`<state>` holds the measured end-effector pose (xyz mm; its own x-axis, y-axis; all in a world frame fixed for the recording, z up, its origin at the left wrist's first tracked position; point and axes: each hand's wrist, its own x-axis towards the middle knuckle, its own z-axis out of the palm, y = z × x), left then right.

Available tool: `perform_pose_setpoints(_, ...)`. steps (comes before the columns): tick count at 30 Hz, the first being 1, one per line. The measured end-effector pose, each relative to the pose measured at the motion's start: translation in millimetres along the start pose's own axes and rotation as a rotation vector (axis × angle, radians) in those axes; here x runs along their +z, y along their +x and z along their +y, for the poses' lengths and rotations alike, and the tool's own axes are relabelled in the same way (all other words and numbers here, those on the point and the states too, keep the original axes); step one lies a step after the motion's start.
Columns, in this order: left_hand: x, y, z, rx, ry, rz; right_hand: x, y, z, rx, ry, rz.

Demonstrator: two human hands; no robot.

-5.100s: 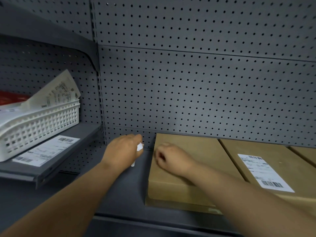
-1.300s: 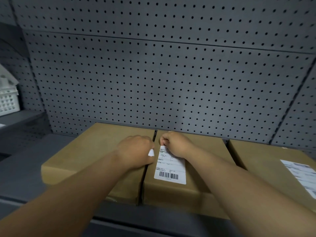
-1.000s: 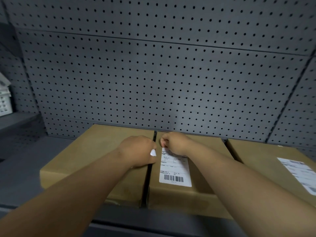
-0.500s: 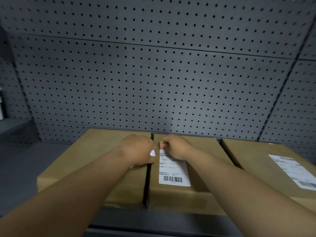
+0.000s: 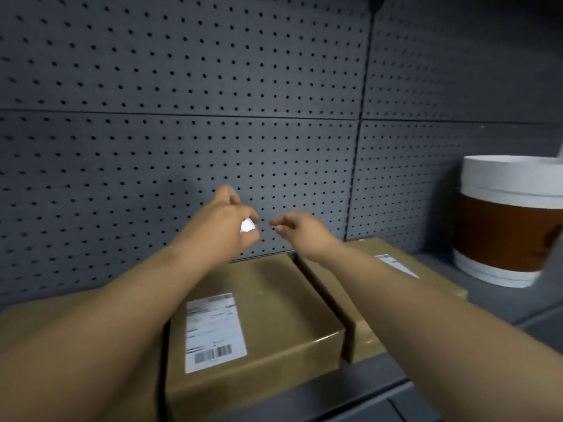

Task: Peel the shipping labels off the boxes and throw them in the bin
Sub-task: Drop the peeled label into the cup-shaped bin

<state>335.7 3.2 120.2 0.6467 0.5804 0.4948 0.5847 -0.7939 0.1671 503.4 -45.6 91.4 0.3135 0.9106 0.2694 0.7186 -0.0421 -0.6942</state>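
Observation:
Three brown cardboard boxes lie side by side on a grey shelf. The middle box (image 5: pixel 274 303) carries a white shipping label (image 5: pixel 214 330) with a barcode, flat and stuck down. The right box (image 5: pixel 426 275) shows part of another label (image 5: pixel 396 264) beside my right forearm. Only a strip of the left box (image 5: pixel 36 318) shows past my left arm. My left hand (image 5: pixel 225 223) is raised in front of the pegboard, closed around a small white crumpled label (image 5: pixel 247 225). My right hand (image 5: pixel 297 228) hovers just right of it, fingers loosely curled, holding nothing.
A grey pegboard wall (image 5: pixel 182 117) backs the shelf. A white round bucket with a brown band (image 5: pixel 508 226) stands at the right end of the shelf. The shelf's front edge (image 5: pixel 396 400) runs along the bottom right.
Both hands have lifted off the middle box's label and now hang in the air before the pegboard. The view has swung right, bringing the bucket in. The label still lies flat.

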Motion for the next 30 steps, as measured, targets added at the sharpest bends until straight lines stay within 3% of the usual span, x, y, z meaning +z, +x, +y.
perform_pose_setpoints(6,25.9,50.6,100.3,0.094,-0.089,0.012,-121.5,-16.8,53.1,0.045,-0.069,0.243)
perform_pose_setpoints(18,104.1,181.9,342.9,0.23,-0.183,0.111,-353.6,-63.3,200.7,0.041,-0.316,0.493)
perform_pose_setpoints(24,123.5,234.5,410.5,0.216,-0.079,0.235,-423.5,-69.3,245.9,0.055,-0.299,0.583)
perform_pose_setpoints(30,130.0,273.4,451.5,0.228,-0.243,0.296,-456.5,-59.0,268.9,0.045,-0.298,0.641)
